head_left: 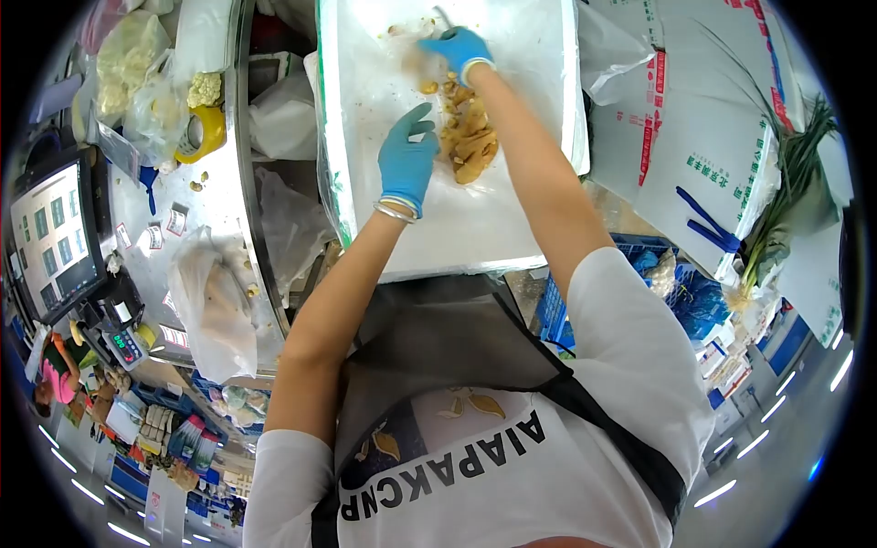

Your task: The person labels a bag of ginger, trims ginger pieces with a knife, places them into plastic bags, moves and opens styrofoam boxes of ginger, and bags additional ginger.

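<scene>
"White shirt (585, 493) cloth with black lettering sat closest to us, below both hands, and a dark sheer apron (438, 329) hung over part of it."

"And the left hand (408, 164)?"

"Blue-gloved and loosely open, with the thumb and fingers parted. I saw nothing in its hold. A pale bangle (395, 212) circled the wrist just below."

"Where were the yellowish-brown pieces (470, 146)?"

"Heaped just to the right of that hand, near its fingertips, on the white floor of the box (539, 46). The heap trailed upward from there, its top end just below the other glove."

"So the right hand (461, 53) was higher?"

"Yes, above and to the right of the left one, also gloved in blue. Its fingers looked bent inward. A thin grey thing (444, 15) stuck out past them, but I couldn't tell whether it was gripped. Something brownish smeared into a blur right beside the glove, too vague to name."

"Anything farther off?"

"Well to the left of the left hand, a roll of yellow tape (212, 134) stood on a metal counter (137, 205), with a screen (57, 239) beyond it. Far to the right of the right hand lay long green leaves (795, 178)."
</scene>
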The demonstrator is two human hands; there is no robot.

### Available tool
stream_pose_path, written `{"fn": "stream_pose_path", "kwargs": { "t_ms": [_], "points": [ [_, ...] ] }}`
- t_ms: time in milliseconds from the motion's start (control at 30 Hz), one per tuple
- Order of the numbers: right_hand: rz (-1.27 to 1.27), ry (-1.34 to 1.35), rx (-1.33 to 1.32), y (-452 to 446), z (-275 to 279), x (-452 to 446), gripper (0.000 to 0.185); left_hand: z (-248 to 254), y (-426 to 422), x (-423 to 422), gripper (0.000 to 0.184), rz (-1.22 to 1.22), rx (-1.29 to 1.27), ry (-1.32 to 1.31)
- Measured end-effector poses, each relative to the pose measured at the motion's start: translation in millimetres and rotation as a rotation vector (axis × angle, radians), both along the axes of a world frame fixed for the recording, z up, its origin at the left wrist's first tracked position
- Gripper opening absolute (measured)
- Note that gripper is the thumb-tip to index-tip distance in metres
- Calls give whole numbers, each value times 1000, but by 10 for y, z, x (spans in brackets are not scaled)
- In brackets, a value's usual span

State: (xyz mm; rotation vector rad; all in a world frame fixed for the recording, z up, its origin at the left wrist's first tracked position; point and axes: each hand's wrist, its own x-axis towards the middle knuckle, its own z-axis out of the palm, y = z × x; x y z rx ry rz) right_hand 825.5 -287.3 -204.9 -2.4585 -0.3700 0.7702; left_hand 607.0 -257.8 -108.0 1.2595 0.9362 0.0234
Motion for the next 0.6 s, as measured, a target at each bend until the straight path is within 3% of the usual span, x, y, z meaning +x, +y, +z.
{"fn": "stream_pose_path", "kwargs": {
  "t_ms": [33,67,100,200,233,300,367,433,500,567,600],
  "points": [
    [11,-30,38,62,-292,-68,37,-27,-1,15,35,27,112,-30],
    [27,-64,-45,177,-290,-177,33,-90,7,52,33,53,223,-62],
    [-86,-190,53,255,-197,-372,28,-145,35,95,31,81,334,-98],
    [34,-64,375,189,191,-954,26,2,201,179,21,248,453,-149],
    [114,31,361,101,12,-1086,30,70,264,189,21,258,493,-164],
    [43,439,373,-161,176,-1254,33,183,312,151,20,243,432,-182],
    [-128,247,226,-352,-12,-1110,35,332,368,120,20,256,326,-184],
    [-432,-24,257,-414,98,-782,35,514,342,72,20,281,161,-164],
    [-642,94,471,-336,82,-436,31,567,285,-7,21,229,46,-153],
    [-418,257,325,-115,-159,-156,35,562,193,-54,23,124,-52,-124],
    [-272,189,157,70,-481,-8,37,607,100,-34,19,134,-87,-130]
  ]
}}
